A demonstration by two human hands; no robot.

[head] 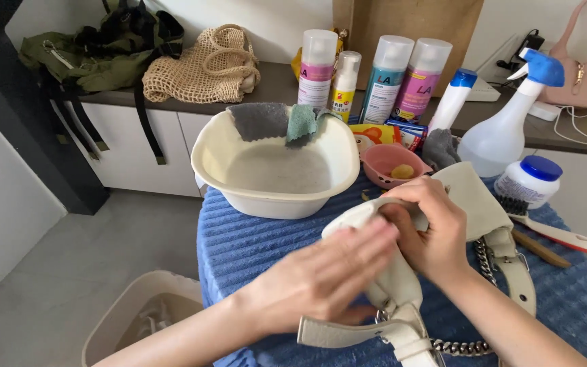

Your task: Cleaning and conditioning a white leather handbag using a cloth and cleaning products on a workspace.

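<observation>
A cream handbag (402,285) with a strap and a metal chain (487,261) lies on the blue towel-covered table (253,238). My left hand (327,272) lies flat across the bag's side, its fingers blurred. My right hand (429,228) grips the bag's top end, fingers curled around it. Part of the bag is hidden under both hands.
A cream basin (273,166) with grey and green cloths on its rim stands behind the bag. A pink bowl (392,163), a spray bottle (511,126), a white jar (530,180), a brush (545,228) and several bottles stand at the back. A bin (137,312) sits on the floor.
</observation>
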